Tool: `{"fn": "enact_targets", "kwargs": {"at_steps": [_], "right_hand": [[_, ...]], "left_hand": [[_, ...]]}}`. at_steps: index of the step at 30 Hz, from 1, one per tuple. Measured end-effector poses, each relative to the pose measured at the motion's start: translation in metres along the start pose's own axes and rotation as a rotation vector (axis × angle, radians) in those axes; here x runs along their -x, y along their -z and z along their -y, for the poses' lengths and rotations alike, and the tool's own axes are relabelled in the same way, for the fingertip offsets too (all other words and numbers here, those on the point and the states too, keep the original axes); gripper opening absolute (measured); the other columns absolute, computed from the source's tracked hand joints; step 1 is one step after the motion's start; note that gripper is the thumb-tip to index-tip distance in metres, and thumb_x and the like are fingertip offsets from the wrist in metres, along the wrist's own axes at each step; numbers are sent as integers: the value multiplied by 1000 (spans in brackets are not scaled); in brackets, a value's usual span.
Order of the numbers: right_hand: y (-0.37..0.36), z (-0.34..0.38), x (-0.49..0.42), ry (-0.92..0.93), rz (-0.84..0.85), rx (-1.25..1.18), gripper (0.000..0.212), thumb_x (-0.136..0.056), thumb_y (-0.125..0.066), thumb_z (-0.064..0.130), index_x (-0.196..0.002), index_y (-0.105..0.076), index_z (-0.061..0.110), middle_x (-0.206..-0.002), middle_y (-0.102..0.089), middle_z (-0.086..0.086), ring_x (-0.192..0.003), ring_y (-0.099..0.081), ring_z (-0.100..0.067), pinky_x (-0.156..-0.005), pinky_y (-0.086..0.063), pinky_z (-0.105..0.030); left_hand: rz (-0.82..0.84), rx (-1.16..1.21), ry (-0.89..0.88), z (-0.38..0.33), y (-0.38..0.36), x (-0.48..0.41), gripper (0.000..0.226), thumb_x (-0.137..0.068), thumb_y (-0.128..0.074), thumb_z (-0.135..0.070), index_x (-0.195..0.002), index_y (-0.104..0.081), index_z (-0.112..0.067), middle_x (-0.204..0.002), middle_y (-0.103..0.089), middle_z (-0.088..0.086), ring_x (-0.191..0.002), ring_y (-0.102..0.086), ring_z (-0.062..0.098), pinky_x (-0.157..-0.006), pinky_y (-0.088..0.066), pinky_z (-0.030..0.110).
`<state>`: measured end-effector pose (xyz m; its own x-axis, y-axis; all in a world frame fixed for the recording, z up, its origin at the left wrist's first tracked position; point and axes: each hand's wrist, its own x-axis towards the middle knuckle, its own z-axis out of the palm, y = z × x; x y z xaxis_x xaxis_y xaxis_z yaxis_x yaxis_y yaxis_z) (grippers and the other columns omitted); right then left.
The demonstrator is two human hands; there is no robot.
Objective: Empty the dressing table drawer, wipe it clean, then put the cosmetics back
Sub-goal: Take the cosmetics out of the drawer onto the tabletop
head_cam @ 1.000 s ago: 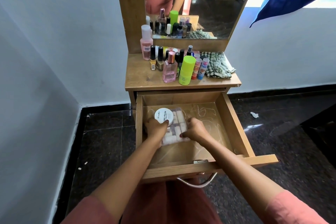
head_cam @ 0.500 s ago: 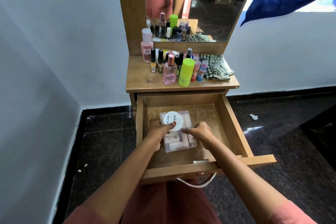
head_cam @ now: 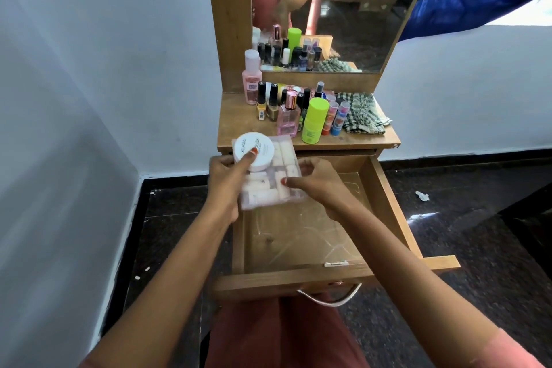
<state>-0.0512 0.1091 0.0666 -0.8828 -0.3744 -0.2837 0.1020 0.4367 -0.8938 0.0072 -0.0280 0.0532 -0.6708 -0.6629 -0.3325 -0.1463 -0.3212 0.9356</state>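
Clear plastic box [head_cam: 270,176] of pale tubes, a white jar [head_cam: 254,150] on top, hangs above the open drawer [head_cam: 385,203]. Both hands, left [head_cam: 225,179] and right [head_cam: 316,181], clasp its sides, the left finger pinning the jar, probably bound for the crowded desk [head_cam: 239,125].

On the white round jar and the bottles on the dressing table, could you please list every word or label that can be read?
White round jar, on the clear case held by both hands: dark print on the lid, too blurred to read for certain.
Pink bottle: a label with small print, unreadable.
Green tube: a small mark near the base, unreadable.
Nothing else bears legible text.
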Motion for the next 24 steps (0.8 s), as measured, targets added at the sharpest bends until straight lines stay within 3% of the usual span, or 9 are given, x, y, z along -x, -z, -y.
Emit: {"fn": "enact_targets", "kwargs": {"at_steps": [4, 8, 9, 10, 12, 13, 17, 24], "right_hand": [[-19, 19, -5, 150, 93, 58, 55, -70, -76, 7, -119, -52, 8, -109, -61, -4, -87, -54, -8, -69, -46, -18], [-37, 29, -15, 330, 47, 259, 65, -67, -76, 1, -125, -49, 1, -122, -57, -14, -94, -45, -11, -58, -44, -20], [-41, 30, -19, 362, 26, 280, 63, -67, -75, -2, -124, -50, -2, -121, -57, -18, -92, -45, -12, -63, -45, -18], [-45, 30, -24, 384, 7, 292, 61, -67, -74, -5, -123, -50, -6, -121, -56, -21, -91, -45, -14, -64, -43, -7], [-52, 30, -34, 399, -22, 319, 60, -70, -71, -7, -125, -48, -7, -123, -53, -22, -93, -47, -17, -59, -39, 5], [-55, 30, -39, 396, -34, 339, 59, -73, -70, -5, -127, -47, -6, -125, -52, -21, -98, -50, -19, -65, -41, 3], [-60, 31, -55, 399, -60, 402, 53, -78, -68, 2, -127, -49, -1, -129, -51, -19, -115, -52, -28, -90, -45, -26], [-65, 29, -64, 437, -92, 464, 46, -84, -62, 7, -126, -49, -3, -133, -48, -19, -123, -45, -27, -94, -29, -17]], "left_hand": [[-146, -24, -91, -19, 10, -18, 38, -79, -70, -26, -107, -51, -8, -113, -60, 10, -88, -58, 17, -56, -47, 23], [-193, -70, -109, -31, 16, -41, 42, -80, -69, -27, -112, -53, -5, -119, -60, 12, -101, -60, 23, -80, -54, 34], [-194, -89, -111, -33, 17, -46, 42, -81, -68, -28, -113, -53, -5, -120, -59, 12, -103, -60, 24, -86, -53, 37], [-196, -108, -116, -34, 17, -51, 42, -81, -68, -29, -113, -53, -5, -120, -58, 12, -104, -59, 25, -89, -52, 39], [-204, -143, -138, -37, 16, -61, 42, -82, -67, -29, -114, -53, -5, -121, -57, 11, -101, -58, 22, -88, -51, 34], [-207, -159, -149, -39, 16, -66, 42, -82, -66, -28, -114, -53, -5, -122, -57, 11, -99, -57, 20, -84, -50, 30], [-201, -169, -113, -42, 14, -84, 42, -83, -65, -29, -114, -54, -5, -122, -58, 10, -90, -54, 17, -72, -49, 26], [-189, -230, -137, -41, 10, -99, 35, -86, -60, -29, -111, -59, -4, -119, -61, 11, -90, -58, 20, -72, -49, 27]]}}
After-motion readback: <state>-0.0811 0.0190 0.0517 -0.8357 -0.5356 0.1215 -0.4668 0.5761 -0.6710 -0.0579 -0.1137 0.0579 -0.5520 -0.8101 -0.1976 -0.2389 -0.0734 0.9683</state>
